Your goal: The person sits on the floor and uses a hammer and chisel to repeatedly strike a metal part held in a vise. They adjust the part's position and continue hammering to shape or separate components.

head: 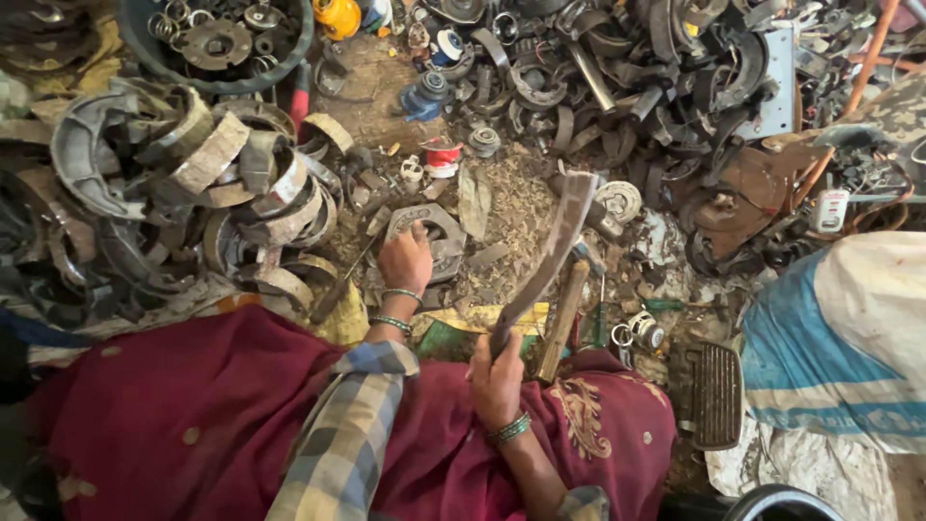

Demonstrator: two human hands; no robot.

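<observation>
Two hands at work, both the person's own. Left hand (405, 259) rests fingers-down on a flat grey metal plate (432, 234) with a cut-out centre, pressing it to the dirt floor (516, 217); fingers are curled over its near edge, not spread. Right hand (497, 378) is closed tight around the handle of a long curved blade (550, 259), held raised and angled up to the right, tip blurred near a round metal part (619, 200). Blade is not touching the plate; the two are near but apart. A wooden handle (562, 318) lies just beside the blade, on the floor by the person's lap. Green bangles on both wrists, checked sleeve (349, 429), maroon cloth (193, 415) over the knees.

Progress, as a judgement: the plate looks still whole and lying flat, no strike landed yet as far as I can tell, so the work on this piece seems at its start.

Around: a big heap of curved brake shoes (217, 183) to the left, many with pale worn linings. Darker heap of scrap metal (627, 68) up top and right. A tyre-rimmed tub (217, 43) of round parts at top left. Blue-and-white sack (839, 338) at right, a ribbed black pedal pad (716, 396) near it. Floor is littered with chips and crumbs of lining.
</observation>
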